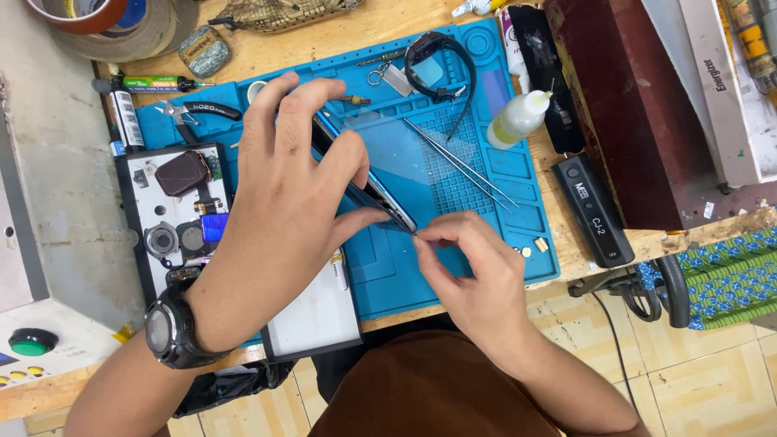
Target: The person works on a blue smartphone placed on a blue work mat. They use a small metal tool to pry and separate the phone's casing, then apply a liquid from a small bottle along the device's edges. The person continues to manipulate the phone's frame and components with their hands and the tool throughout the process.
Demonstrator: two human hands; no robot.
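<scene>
Head view looks down at a wooden bench with a blue rubber mat (518, 202) on it. The left hand (283, 194) covers most of a phone (380, 198), so only one thin dark edge of the phone shows, tilted up on its side over the middle of the mat. The left fingers and thumb are wrapped around the phone and hold it tight. A black watch (166, 328) sits on the left wrist.

The right hand (473, 271) is just beside the lower end of the phone. Its thumb and first finger are pinched shut on something very small and thin right at the phone's corner. It is too tiny to tell what it is.

The mat is smooth, with small square pockets and a bumpy grid patch. Long shiny metal tweezers (461, 166) lie across the grid. A black strap loop (441, 65) rests at the top of the mat. A soft white squeeze bottle (518, 120) lies on the right edge. Pliers with black handles (198, 111) lie at the top left. Two little brass bits (534, 247) sit near the mat's right side.

An open phone back (178, 210) with small round parts lies to the left, partly hidden by the left arm. A black flat tool (595, 210) lies on the wood to the right. Rolls of tape (121, 24) are cut off at the top corner.
</scene>
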